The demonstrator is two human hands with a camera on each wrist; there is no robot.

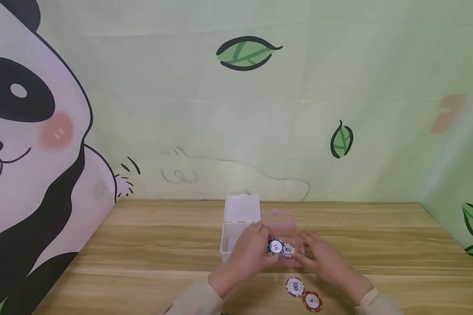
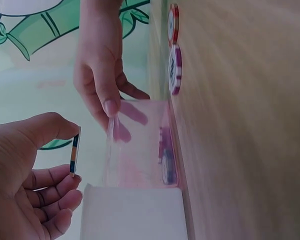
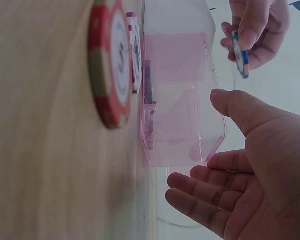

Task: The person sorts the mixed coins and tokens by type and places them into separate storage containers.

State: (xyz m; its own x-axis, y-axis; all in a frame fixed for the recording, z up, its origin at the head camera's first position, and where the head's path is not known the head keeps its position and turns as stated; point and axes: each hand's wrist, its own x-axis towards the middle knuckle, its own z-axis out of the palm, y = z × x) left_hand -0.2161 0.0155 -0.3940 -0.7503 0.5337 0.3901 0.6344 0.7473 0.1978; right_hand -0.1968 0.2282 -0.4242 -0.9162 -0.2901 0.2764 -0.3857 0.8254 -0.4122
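In the head view my left hand (image 1: pixel 249 248) pinches a blue poker chip (image 1: pixel 275 247) marked 10 between thumb and fingers. It is held on edge above the pink see-through box (image 2: pixel 135 170), clear of the rim. My right hand (image 1: pixel 329 260) rests at that box's right side, its fingers extended and spread, the thumb near the front corner. Inside lie a blue chip (image 3: pixel 148 82) and a purple-edged chip (image 3: pixel 151 129), seen through the wall. A pale chip marked 100 (image 1: pixel 289 250) shows between my hands.
To the left of the pink box stands a white box (image 1: pixel 223 240), its lid (image 1: pixel 242 209) raised at the back. Two chips lie on the wooden table (image 1: pixel 153 245) in front: a purple one (image 1: pixel 295 287) marked 500 and a red one (image 1: pixel 312 301) marked 5.
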